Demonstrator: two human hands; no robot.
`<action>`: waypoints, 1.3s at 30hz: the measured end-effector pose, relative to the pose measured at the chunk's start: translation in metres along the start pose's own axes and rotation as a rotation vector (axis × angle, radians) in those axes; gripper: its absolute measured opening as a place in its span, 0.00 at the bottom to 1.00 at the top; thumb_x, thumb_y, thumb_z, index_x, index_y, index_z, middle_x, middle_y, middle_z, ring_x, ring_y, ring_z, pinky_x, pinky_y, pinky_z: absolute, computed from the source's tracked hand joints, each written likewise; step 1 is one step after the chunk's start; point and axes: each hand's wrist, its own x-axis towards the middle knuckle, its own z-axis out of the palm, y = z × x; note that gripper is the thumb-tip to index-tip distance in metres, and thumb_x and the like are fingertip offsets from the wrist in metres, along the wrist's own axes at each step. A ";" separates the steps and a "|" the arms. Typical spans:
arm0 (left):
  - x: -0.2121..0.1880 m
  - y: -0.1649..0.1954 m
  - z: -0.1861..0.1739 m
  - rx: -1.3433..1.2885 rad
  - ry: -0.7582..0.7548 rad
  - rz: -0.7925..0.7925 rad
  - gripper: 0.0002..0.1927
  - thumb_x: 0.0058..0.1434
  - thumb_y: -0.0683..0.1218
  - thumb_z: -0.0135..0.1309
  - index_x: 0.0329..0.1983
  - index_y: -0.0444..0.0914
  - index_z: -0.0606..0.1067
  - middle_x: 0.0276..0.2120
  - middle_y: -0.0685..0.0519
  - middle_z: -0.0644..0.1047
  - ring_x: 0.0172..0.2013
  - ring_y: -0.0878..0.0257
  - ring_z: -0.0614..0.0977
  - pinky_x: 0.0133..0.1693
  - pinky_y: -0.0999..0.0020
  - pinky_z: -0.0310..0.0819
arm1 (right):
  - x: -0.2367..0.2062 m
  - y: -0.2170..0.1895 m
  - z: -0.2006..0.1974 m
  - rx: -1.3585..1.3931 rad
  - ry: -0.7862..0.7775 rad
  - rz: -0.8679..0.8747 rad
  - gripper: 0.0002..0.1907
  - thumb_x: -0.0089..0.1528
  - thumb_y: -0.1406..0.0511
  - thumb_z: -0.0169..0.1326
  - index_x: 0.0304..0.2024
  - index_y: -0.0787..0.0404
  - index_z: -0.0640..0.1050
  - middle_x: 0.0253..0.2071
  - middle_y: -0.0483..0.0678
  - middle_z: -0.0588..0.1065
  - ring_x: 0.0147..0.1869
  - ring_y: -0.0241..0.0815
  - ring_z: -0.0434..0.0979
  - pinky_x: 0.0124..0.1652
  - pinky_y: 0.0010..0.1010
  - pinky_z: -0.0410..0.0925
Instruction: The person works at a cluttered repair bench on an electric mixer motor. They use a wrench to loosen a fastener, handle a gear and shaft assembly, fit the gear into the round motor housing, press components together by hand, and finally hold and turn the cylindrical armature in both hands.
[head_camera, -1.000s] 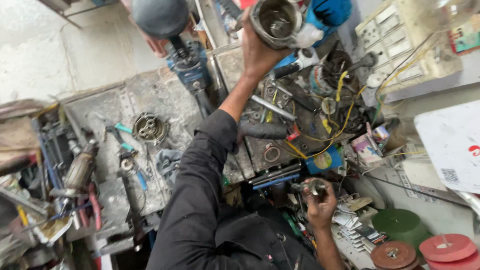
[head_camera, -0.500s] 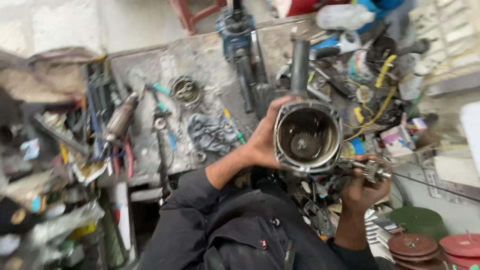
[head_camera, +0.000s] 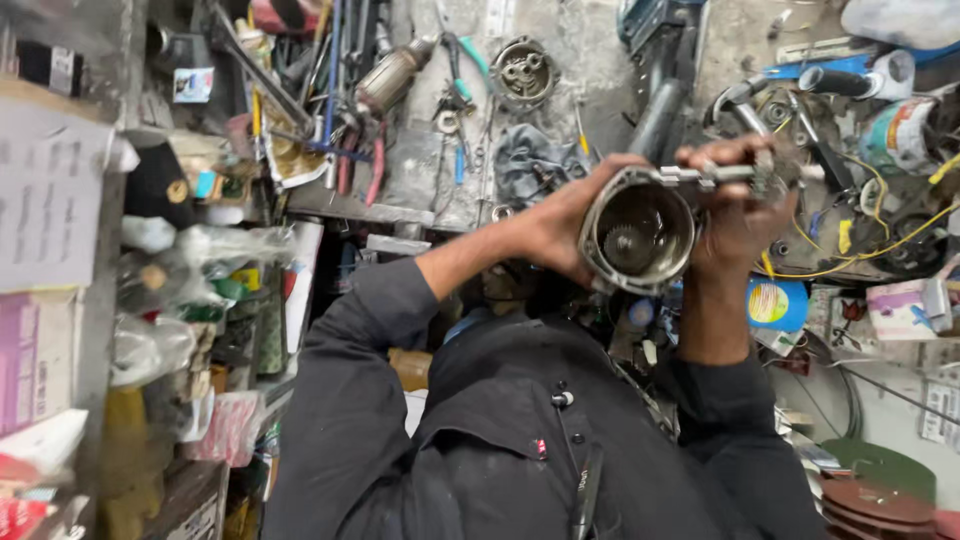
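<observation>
My left hand (head_camera: 560, 222) grips a round metal gear housing (head_camera: 640, 235) from its left side, open end towards me, with a small gear showing inside. My right hand (head_camera: 735, 215) wraps the housing's right side and holds a thin metal shaft piece (head_camera: 725, 174) laid across the upper rim. Both arms are in dark sleeves (head_camera: 360, 330) and are raised in front of my chest, above the cluttered workbench (head_camera: 590, 40).
On the bench lie a motor armature (head_camera: 390, 75), a round gear plate (head_camera: 523, 72), a grey rag (head_camera: 530, 165), a blue power tool (head_camera: 660, 60) and yellow wires (head_camera: 870, 250). Shelves with boxes and bags (head_camera: 180, 280) stand left. Grinding discs (head_camera: 880, 495) sit lower right.
The housing came down from high over the bench to in front of my chest. My right hand rose with the small shaft piece and now rests on the housing's rim.
</observation>
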 end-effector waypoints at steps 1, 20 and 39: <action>-0.004 0.000 -0.006 0.011 0.002 0.006 0.65 0.41 0.45 0.80 0.75 0.40 0.49 0.66 0.47 0.68 0.69 0.56 0.71 0.72 0.57 0.67 | 0.005 0.005 0.006 -0.009 -0.028 0.016 0.29 0.66 0.57 0.69 0.60 0.61 0.69 0.47 0.47 0.75 0.49 0.42 0.76 0.57 0.41 0.72; -0.054 -0.026 -0.081 0.172 -0.193 -0.121 0.66 0.43 0.46 0.77 0.76 0.39 0.44 0.63 0.44 0.72 0.66 0.52 0.75 0.67 0.59 0.69 | -0.021 0.089 0.051 -0.340 0.169 0.003 0.21 0.72 0.64 0.60 0.63 0.64 0.68 0.54 0.49 0.76 0.53 0.37 0.77 0.55 0.32 0.74; -0.110 0.044 -0.015 0.519 0.280 -0.305 0.64 0.44 0.42 0.68 0.81 0.34 0.45 0.69 0.36 0.64 0.72 0.41 0.66 0.72 0.51 0.64 | -0.033 0.072 0.085 -0.578 0.062 0.048 0.20 0.71 0.70 0.59 0.60 0.63 0.66 0.54 0.50 0.76 0.56 0.35 0.77 0.59 0.28 0.71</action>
